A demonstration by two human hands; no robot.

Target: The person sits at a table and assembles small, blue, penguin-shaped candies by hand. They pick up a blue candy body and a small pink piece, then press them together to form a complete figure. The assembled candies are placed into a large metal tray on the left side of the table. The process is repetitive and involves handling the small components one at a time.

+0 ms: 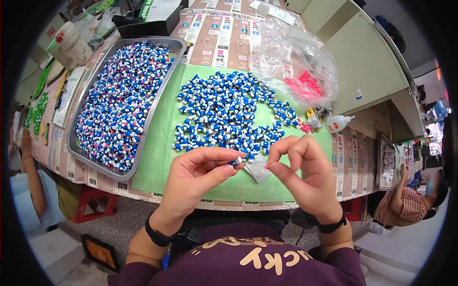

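Just above the near edge of the green mat point(219, 193), my left hand point(200, 176) pinches a small blue-and-white plastic piece point(234, 163) between thumb and forefinger. Close to its right, my right hand point(305, 174) holds a tiny pink piece point(265, 167) in its fingertips, a short gap from the blue-and-white one. Between and below the hands lies a crumpled whitish scrap point(258, 170). Beyond them, a loose pile of blue-and-white pieces point(224, 109) spreads over the mat. A few pink pieces point(305, 127) sit at the pile's right.
On the left stands a metal tray point(138, 159) heaped with similar pieces, some showing pink. A clear plastic bag point(281, 47) with pink pieces lies at the far right, near a white squeeze bottle point(338, 124). People sit at both sides; a cabinet point(353, 52) borders the right.
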